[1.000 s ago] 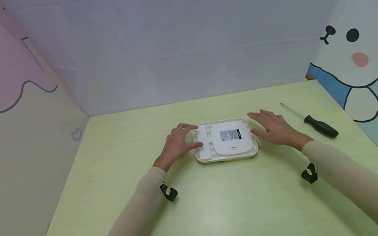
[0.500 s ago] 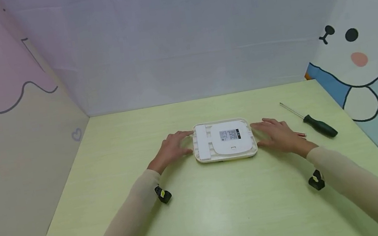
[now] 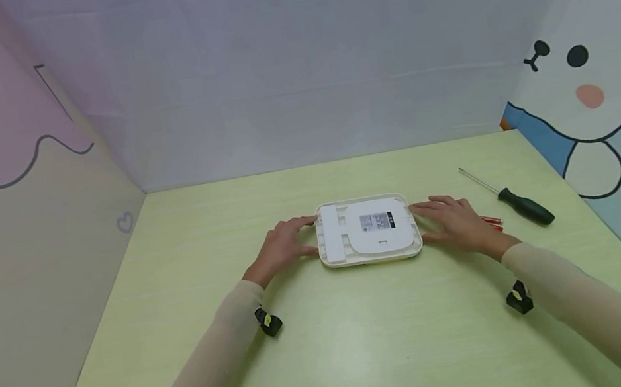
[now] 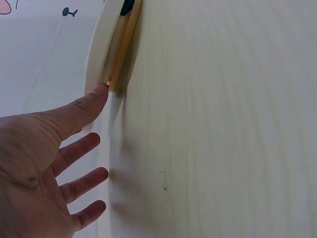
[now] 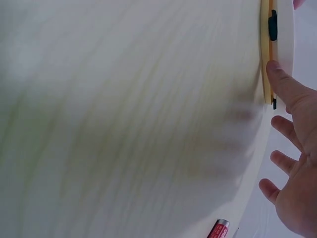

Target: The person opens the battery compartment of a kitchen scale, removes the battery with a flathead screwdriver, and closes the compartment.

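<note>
A flat white device with rounded corners lies on the table, its labelled face up. A printed label sits on its raised panel, and a plain white strip runs down its left end. My left hand touches the device's left edge with thumb and index fingertips, the other fingers spread. At the right edge, my right hand does the same. Seen from the right wrist, the thumb presses against the yellow lower side, which carries dark pads.
Red batteries lie just right of my right hand; one battery shows in the right wrist view. Beyond them is a screwdriver with a dark green handle. Walls with printed cartoons border the pale table.
My left hand has drawn back from over the white strip to the device's left edge. My right hand has shifted slightly nearer me, and the red batteries have come into view beside it.
</note>
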{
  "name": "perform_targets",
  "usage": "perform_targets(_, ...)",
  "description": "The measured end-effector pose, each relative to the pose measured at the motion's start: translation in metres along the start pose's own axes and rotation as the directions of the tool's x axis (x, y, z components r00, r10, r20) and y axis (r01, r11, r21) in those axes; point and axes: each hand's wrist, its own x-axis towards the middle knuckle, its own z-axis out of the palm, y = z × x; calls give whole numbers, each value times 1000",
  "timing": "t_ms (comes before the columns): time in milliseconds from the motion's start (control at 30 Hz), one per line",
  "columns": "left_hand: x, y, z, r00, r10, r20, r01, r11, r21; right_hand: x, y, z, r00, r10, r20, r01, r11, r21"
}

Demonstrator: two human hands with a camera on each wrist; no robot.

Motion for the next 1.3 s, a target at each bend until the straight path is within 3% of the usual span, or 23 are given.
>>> perform_targets(433, 1, -4, 3, 1000, 8, -25, -8, 1000, -15, -1, 5, 2, 998, -52, -44, 51, 998, -23)
perform_targets(800, -2, -5, 1, 996, 61, -72, -63, 998, -24, -4, 7, 1, 989, -97, -111, 97, 995, -10)
perform_targets(1300, -4, -4, -3, 985, 122, -121, -139, 980, -144, -3, 11, -6, 985, -109, -134, 114, 993, 26)
